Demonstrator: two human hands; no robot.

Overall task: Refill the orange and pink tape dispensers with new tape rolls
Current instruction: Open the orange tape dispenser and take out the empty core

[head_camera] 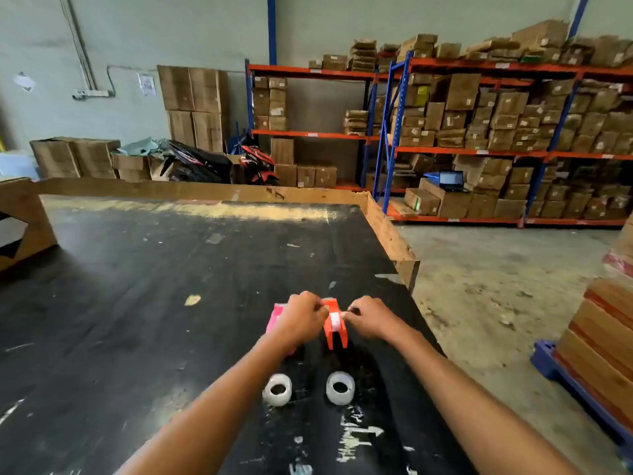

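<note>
An orange tape dispenser (335,332) stands on the black table (144,286), with a white spool (334,320) showing in its middle. My left hand (300,318) pinches it from the left side. My right hand (368,317) pinches it from the right, at the spool's end. A pink tape dispenser (274,320) sits just left of it, mostly hidden behind my left hand. Two clear tape rolls lie nearer to me: one on the left (277,390), one on the right (339,388).
The table's right edge (428,337) runs close to the dispensers. A raised wooden rim (205,190) borders the far side. A blue pallet with stacked boxes (599,351) stands at the right. Shelving with cartons (496,132) fills the background.
</note>
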